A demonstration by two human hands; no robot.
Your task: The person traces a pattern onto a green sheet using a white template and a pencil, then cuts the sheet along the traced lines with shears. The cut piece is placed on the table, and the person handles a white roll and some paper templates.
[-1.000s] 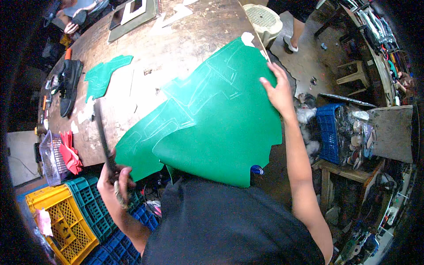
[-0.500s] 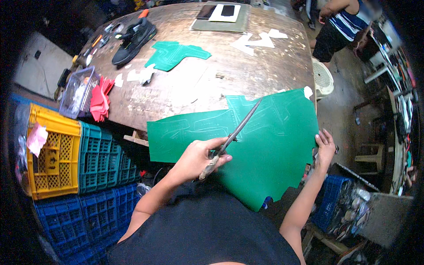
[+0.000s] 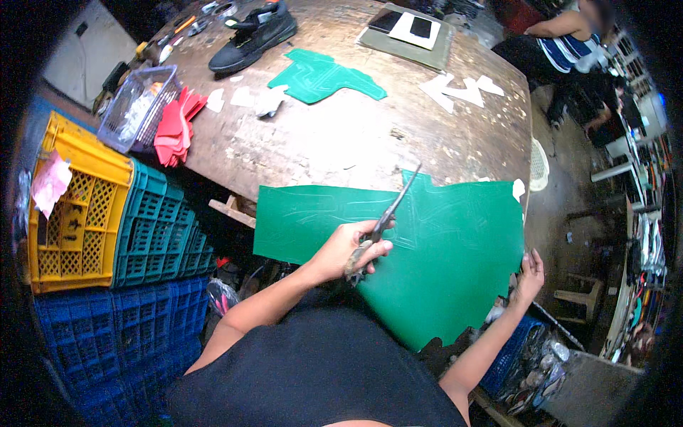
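Metal scissors (image 3: pixel 388 213) sit clasped in the left hand (image 3: pixel 346 252), blades pointing forward, perhaps to keep them away from the dark top (image 3: pixel 306 366) just behind. A green sheet (image 3: pixel 455 245) lies beneath and ahead of that hand, stretching rightward to the right hand (image 3: pixel 528 279), whose fingers extend at its edge, apparently steadying the part that hangs off the table (image 3: pixel 477 149), though I cannot tell whether they pinch it. Farther out on the table are 1 smaller green piece (image 3: pixel 319 80), 1 black shoe (image 3: pixel 249 48) and some white scraps (image 3: pixel 466 92).
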